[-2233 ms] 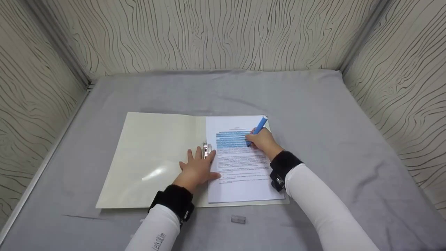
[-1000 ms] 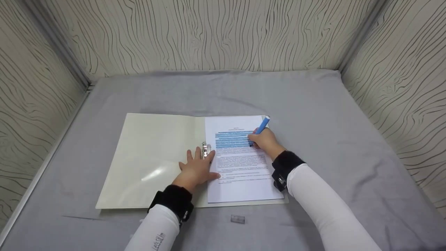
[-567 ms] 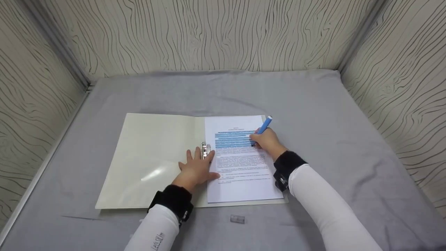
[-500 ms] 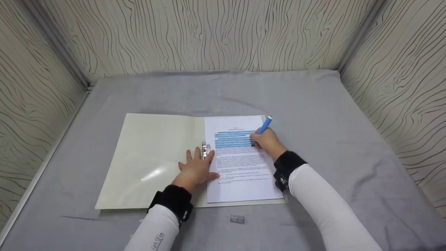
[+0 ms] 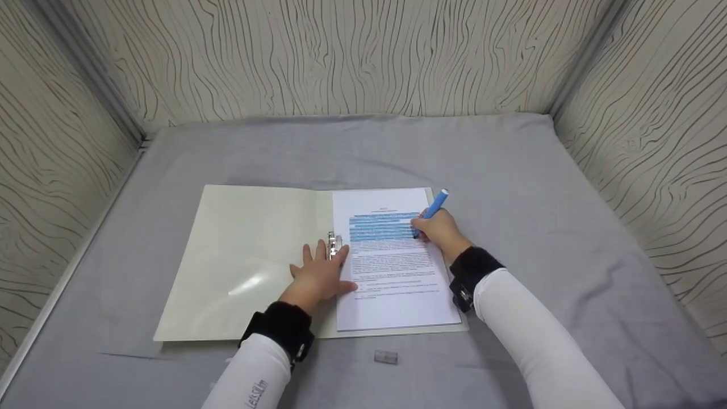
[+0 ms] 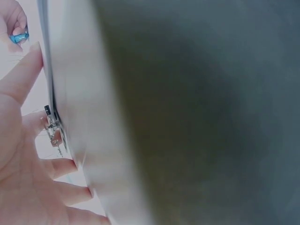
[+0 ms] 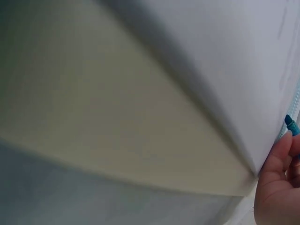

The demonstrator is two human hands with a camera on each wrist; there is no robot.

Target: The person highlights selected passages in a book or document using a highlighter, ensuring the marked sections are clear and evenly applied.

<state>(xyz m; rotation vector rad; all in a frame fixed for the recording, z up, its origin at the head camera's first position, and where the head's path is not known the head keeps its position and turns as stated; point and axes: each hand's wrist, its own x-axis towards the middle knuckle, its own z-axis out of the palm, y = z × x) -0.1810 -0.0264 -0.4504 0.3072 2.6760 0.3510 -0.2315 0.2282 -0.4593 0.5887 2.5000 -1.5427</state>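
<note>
Here, highlighter (image 5: 436, 204) on printed sheet (image 5: 392, 272)

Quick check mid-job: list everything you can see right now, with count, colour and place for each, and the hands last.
Folder: one, cream, lying open on the grey cloth.
Printed page: one white stack on the folder's right half, upper lines marked blue.
Metal clip: one, silver, at the folder's spine beside the page.
Highlighter: one, blue, tip on the marked lines.
Clear cap: one small, see-through piece on the cloth in front of the folder.
Grey cloth: one, covers the table.
Wall panels: wood-grain pattern, on three sides.
Left hand: flat, fingers spread, presses on the folder by the clip.
Right hand: holds the highlighter in a writing grip.
</note>
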